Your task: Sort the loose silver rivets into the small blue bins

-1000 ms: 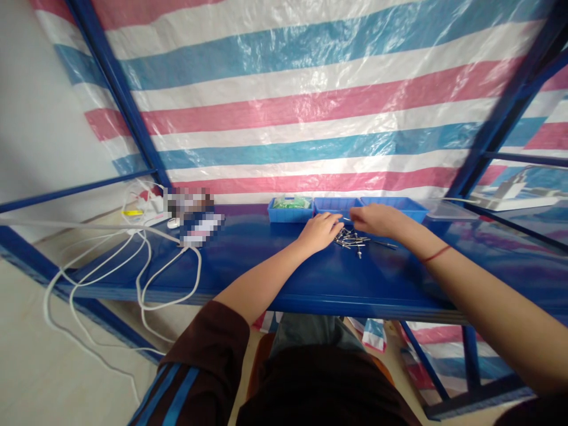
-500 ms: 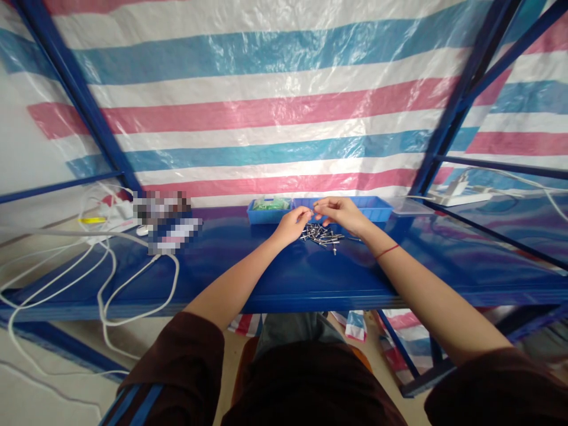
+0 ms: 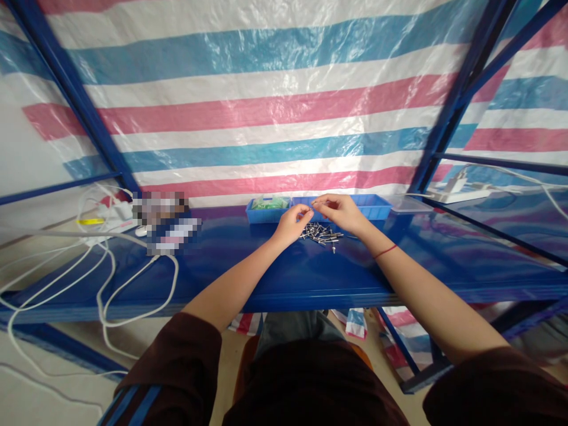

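A pile of small metal screw-like pieces [image 3: 320, 233] lies on the blue table [image 3: 284, 269]. Above its left edge is my left hand [image 3: 293, 225], thumb and fingers pinched on something too small to make out. My right hand [image 3: 338, 212] hovers over the pile close to the left, its thumb and index finger also pressed together around something I cannot identify. Behind my hands stands a blue tray [image 3: 375, 207]; its left compartment holds a green bag [image 3: 268, 203].
White cables and plugs [image 3: 119, 208] crowd the table's left side, beside a blurred-out object [image 3: 171, 228]. A clear plastic lid [image 3: 412, 204] lies right of the tray. Farther right is a white power strip [image 3: 461, 193]. Blue posts frame both sides.
The fingers of my right hand have drawn closer together. Both hands remain over the pile, with my left fingers slightly shifted. The view has moved a little.
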A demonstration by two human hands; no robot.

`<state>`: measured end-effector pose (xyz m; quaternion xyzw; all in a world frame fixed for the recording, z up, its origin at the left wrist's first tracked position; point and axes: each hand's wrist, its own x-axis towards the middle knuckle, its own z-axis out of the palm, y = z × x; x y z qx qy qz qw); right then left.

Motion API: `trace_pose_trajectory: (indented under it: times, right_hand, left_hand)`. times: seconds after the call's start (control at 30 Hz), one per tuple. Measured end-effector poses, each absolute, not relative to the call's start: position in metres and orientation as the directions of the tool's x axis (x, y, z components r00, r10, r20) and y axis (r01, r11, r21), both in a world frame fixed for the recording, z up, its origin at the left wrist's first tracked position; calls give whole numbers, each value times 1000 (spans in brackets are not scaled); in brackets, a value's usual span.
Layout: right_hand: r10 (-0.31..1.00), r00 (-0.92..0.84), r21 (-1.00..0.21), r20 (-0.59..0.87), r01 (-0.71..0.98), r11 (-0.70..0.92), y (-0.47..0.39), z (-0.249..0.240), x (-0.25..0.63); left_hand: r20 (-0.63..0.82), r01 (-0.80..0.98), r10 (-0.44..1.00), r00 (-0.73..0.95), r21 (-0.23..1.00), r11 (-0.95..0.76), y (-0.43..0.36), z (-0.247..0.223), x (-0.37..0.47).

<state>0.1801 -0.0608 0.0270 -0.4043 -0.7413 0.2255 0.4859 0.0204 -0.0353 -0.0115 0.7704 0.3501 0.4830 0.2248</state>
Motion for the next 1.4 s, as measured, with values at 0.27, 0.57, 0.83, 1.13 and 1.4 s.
trace_pose_trajectory:
  times: [0.27,0.57,0.83,1.13,1.4]
  right_hand:
    - [799,-289,-514,527,641,570,-55,24,191]
    - [859,331,-759,391,643,97,-33,25,233]
    - [970,17,-432,242,897,92,-47,37,269]
    - [927,-227,-262,-299,954,149,-58,31,249]
    - [951,-269,-481,154,820,310,-61,38,235]
  left_hand:
    - [600,380,767,227,671,-637,-32,-11,16]
    - [615,491,689,383,497,-716,-41,-8,15]
    - [561,421,493,666,263,-868,-54,-7,20]
    - [548,431,511,662,280,-858,-50,-9,18]
    - [550,439,553,626,338,-833,-52,-11,19]
